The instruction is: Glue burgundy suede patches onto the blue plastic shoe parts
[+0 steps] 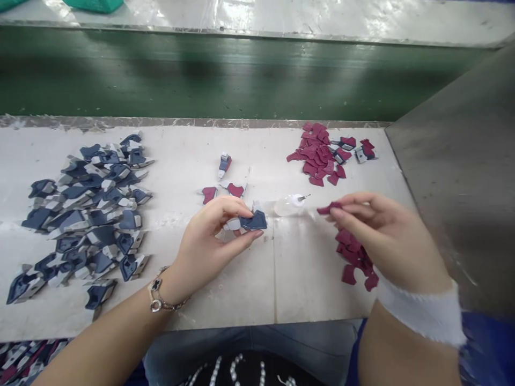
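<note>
Head cam | left hand [211,241] pinching navy-grey patch [252,221] — right hand [376,230] pinching maroon cutout [329,208] — both nearly closed, keeping edges exposed

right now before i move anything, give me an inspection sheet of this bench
surface: white work table, scuffed, with a front-to-back seam
parts: navy-and-grey piece in left hand; maroon piece in right hand, above a maroon pile
clutter: navy-and-grey pile at left; second maroon pile at back; clear squeeze bottle lying between the hands
grip: both hands pinching with fingertips
cables: nothing seen
surroundings: green panel behind; grey metal sheet at right
</note>
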### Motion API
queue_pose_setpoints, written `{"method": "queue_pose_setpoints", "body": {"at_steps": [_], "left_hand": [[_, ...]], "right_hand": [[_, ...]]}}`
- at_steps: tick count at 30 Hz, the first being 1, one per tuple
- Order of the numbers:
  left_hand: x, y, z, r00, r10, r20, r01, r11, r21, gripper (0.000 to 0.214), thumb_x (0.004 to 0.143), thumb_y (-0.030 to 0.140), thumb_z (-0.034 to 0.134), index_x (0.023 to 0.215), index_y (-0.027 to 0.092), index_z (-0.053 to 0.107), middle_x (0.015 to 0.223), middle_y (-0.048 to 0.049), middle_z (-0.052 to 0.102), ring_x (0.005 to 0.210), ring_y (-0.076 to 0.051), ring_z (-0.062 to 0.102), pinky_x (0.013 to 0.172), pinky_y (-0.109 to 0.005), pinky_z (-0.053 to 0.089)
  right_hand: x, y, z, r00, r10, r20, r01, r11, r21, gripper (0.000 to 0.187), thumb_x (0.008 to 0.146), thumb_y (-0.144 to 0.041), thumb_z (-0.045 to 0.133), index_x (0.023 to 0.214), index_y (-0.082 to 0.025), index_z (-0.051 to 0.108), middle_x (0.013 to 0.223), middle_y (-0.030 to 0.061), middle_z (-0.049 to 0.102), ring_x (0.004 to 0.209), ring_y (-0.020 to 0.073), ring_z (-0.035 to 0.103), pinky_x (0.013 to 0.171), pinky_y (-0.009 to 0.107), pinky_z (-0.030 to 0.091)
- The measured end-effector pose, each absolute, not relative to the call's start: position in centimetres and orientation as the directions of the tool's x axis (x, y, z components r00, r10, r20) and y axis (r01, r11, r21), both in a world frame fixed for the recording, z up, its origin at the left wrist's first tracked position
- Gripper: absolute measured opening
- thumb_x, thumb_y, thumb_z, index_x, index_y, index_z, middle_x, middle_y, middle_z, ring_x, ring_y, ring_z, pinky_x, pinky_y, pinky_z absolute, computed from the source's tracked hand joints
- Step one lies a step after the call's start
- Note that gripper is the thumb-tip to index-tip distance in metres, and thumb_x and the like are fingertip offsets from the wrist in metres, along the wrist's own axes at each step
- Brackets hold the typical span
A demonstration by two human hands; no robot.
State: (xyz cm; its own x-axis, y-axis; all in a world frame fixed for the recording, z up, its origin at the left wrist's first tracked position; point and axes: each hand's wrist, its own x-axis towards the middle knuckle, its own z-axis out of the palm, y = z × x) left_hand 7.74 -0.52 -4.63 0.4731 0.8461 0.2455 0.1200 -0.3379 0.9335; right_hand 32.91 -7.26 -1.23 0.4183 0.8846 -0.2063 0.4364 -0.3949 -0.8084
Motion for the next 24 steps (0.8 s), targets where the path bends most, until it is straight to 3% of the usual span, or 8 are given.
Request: {"method": "queue_pose_setpoints", "body": {"at_steps": [4,6,9,14,17,21,22,24], "left_hand": [[7.5,-0.5,-4.7,0.464,0.851,0.247,0.131,-0.342,0.931,0.023,0.082,0.014,0.075,0.100,0.023,0.063,0.097,-0.0036,0.064,0.097,-0.018,0.063,0.079,-0.034,0.058],[7.5,-0.5,-4.7,0.459,0.853,0.249,0.145,-0.348,0.926,0.023,0.082,0.015,0.075,0.099,0.023,0.063,0.097,-0.0035,0.064,0.096,-0.018,0.063,0.078,-0.033,0.058],[7.5,-0.5,-4.8,0.455,0.852,0.259,0.149,-0.360,0.921,0.024,0.082,0.015,0.076,0.099,0.024,0.063,0.098,-0.0035,0.064,0.096,-0.018,0.063,0.076,-0.032,0.059],[7.7,-0.5,-5.0,0.469,0.843,0.263,0.136,-0.363,0.922,0.023,0.082,0.014,0.075,0.099,0.023,0.063,0.098,-0.0037,0.064,0.095,-0.017,0.063,0.075,-0.031,0.058],[7.7,-0.5,-5.0,0.475,0.842,0.255,0.135,-0.356,0.925,0.023,0.082,0.015,0.076,0.099,0.023,0.063,0.098,-0.0039,0.065,0.096,-0.018,0.064,0.076,-0.033,0.059],[7.8,-0.6,-4.9,0.466,0.843,0.268,0.116,-0.359,0.926,0.024,0.080,0.015,0.078,0.098,0.024,0.063,0.096,-0.0030,0.065,0.096,-0.018,0.064,0.080,-0.035,0.059],[7.9,-0.7,-4.9,0.463,0.843,0.273,0.113,-0.362,0.925,0.025,0.080,0.014,0.078,0.098,0.024,0.063,0.096,-0.0028,0.065,0.096,-0.018,0.064,0.080,-0.035,0.059],[7.9,-0.8,-4.9,0.458,0.841,0.288,0.105,-0.374,0.922,0.027,0.079,0.014,0.079,0.098,0.023,0.063,0.096,-0.0027,0.065,0.096,-0.018,0.064,0.079,-0.034,0.058]], "right_hand": [[36.7,-5.4,-3.6,0.496,0.856,-0.146,0.550,-0.440,-0.710,0.037,0.086,-0.036,0.064,0.120,-0.023,0.058,0.116,0.0121,0.072,0.100,0.0283,0.071,0.083,0.042,0.059],[38.2,-5.6,-4.6,0.490,0.859,-0.151,0.624,-0.466,-0.627,0.044,0.076,-0.038,0.072,0.115,-0.021,0.062,0.119,0.0142,0.070,0.103,0.0327,0.067,0.089,0.048,0.054],[39.5,-6.6,-5.6,0.478,0.859,-0.182,0.700,-0.498,-0.511,0.037,0.067,-0.043,0.077,0.095,-0.020,0.067,0.105,0.0142,0.072,0.096,0.0346,0.066,0.086,0.050,0.052],[39.6,-7.0,-5.6,0.505,0.836,-0.217,0.714,-0.545,-0.440,0.020,0.070,-0.039,0.076,0.073,-0.023,0.064,0.077,0.0075,0.072,0.073,0.0293,0.067,0.066,0.042,0.051],[38.1,-7.1,-4.0,0.501,0.844,-0.192,0.707,-0.526,-0.473,0.016,0.073,-0.035,0.076,0.070,-0.024,0.064,0.066,0.0042,0.069,0.062,0.0254,0.065,0.055,0.037,0.048],[34.0,-8.5,-1.0,0.403,0.887,-0.223,0.665,-0.452,-0.595,0.020,0.081,-0.049,0.071,0.078,-0.030,0.074,0.061,-0.0005,0.070,0.042,0.0189,0.058,0.035,0.031,0.038],[32.8,-8.9,-0.4,0.339,0.915,-0.220,0.603,-0.391,-0.696,0.021,0.082,-0.051,0.070,0.080,-0.032,0.076,0.064,-0.0011,0.072,0.038,0.0169,0.055,0.034,0.031,0.039],[30.3,-9.3,0.4,0.200,0.964,-0.177,0.480,-0.254,-0.840,0.013,0.083,-0.047,0.073,0.081,-0.034,0.078,0.077,-0.0016,0.077,0.054,0.0184,0.066,0.048,0.031,0.053]]}}
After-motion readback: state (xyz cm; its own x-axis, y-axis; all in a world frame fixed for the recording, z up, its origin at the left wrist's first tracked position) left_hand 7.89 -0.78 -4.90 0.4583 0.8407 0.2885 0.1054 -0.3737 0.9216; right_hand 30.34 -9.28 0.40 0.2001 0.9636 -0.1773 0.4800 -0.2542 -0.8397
